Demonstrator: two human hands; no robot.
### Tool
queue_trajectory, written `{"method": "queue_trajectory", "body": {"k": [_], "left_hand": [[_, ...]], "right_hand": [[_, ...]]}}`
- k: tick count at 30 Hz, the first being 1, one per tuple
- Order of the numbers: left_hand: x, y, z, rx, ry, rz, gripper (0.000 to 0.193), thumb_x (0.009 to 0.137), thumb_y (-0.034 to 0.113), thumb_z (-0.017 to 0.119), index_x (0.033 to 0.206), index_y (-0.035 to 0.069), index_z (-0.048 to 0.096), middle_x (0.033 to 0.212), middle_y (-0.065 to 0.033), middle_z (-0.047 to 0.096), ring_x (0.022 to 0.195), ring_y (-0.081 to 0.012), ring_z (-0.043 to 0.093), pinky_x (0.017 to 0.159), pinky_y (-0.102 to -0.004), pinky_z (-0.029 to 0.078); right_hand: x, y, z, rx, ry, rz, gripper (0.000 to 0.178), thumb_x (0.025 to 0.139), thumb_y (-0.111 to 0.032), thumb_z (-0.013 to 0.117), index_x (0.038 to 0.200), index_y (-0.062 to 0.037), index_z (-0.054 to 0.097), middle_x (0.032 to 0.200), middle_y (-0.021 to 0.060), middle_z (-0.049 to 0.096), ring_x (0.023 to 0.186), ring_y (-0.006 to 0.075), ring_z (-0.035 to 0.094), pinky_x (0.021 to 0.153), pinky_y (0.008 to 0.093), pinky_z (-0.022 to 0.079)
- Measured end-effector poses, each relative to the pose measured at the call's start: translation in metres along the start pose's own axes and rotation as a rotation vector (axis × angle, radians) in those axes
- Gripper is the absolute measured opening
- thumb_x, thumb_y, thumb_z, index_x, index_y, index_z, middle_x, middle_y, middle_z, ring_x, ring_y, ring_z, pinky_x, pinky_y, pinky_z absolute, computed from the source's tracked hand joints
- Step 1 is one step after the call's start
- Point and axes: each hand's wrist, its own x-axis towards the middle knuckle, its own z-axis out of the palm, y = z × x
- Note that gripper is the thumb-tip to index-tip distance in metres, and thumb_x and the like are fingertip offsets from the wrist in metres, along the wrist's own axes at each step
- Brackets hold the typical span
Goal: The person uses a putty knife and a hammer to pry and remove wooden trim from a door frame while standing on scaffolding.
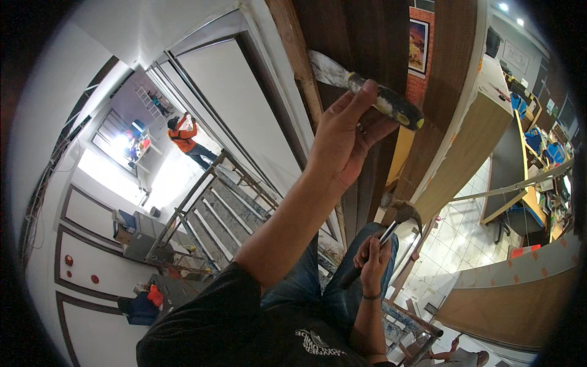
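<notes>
Raised high and stretched forward, my left hand (348,131) grips a putty knife (394,104) by its worn, dark, paint-smeared handle. Its whitish blade (330,70) reaches the edge of a rough wooden strip (299,58) beside dark brown wood panels (373,37). Whether the blade tip is wedged in there, I cannot tell. Lower down, near my knee, my right hand (372,260) is wrapped round the handle of a hammer (403,213). The hammer's metal head points up and sits apart from the putty knife.
A paint-spattered metal scaffold (214,214) stands at left. Beyond it, a person in orange (183,139) works at a wall. Another person (468,358) is low at right. A pale wooden partition (471,134), desks (526,153) and tiled floor (455,235) lie to the right.
</notes>
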Motion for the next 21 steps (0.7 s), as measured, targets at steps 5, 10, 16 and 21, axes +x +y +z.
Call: {"method": "queue_trajectory", "body": {"k": [5,10,16,21], "left_hand": [[-0.0005,0.0014,-0.0025,0.01,-0.022,0.008,0.028,0.09,0.025,0.063,0.101,0.0,0.056,0.096,-0.0137,0.064,0.089,-0.0232,0.067,0.072,-0.0295,0.062],[-0.0029,0.0016,0.0021,-0.003,0.003,0.0,0.028,0.09,0.026,0.062,0.099,0.001,0.057,0.093,-0.0122,0.064,0.088,-0.0223,0.067,0.073,-0.0293,0.061],[-0.0027,0.0027,0.001,0.021,-0.01,0.021,0.028,0.091,0.027,0.061,0.1,0.001,0.056,0.095,-0.012,0.063,0.088,-0.0217,0.067,0.075,-0.0292,0.061],[-0.0044,0.0052,0.005,0.042,-0.013,0.027,0.028,0.091,0.027,0.06,0.101,0.001,0.056,0.096,-0.0118,0.063,0.089,-0.0212,0.067,0.076,-0.0288,0.061]], "right_hand": [[-0.0006,0.0001,0.0006,0.007,0.012,0.029,0.022,0.098,-0.032,0.047,0.099,-0.0107,0.041,0.062,-0.0011,0.041,0.041,0.0052,0.037,0.035,0.0216,0.033],[0.0003,-0.0006,-0.0005,0.01,0.021,0.034,0.02,0.099,-0.031,0.046,0.099,-0.0108,0.042,0.063,-0.0009,0.042,0.041,0.0055,0.037,0.035,0.0218,0.033],[0.0019,0.0003,0.0017,0.01,0.013,0.017,0.019,0.099,-0.029,0.046,0.097,-0.0101,0.041,0.061,-0.0007,0.041,0.04,0.0055,0.036,0.034,0.0222,0.033],[0.0026,-0.0004,0.0026,-0.005,0.011,0.016,0.02,0.099,-0.03,0.044,0.097,-0.01,0.041,0.06,-0.0007,0.04,0.04,0.0059,0.037,0.035,0.022,0.034]]}}
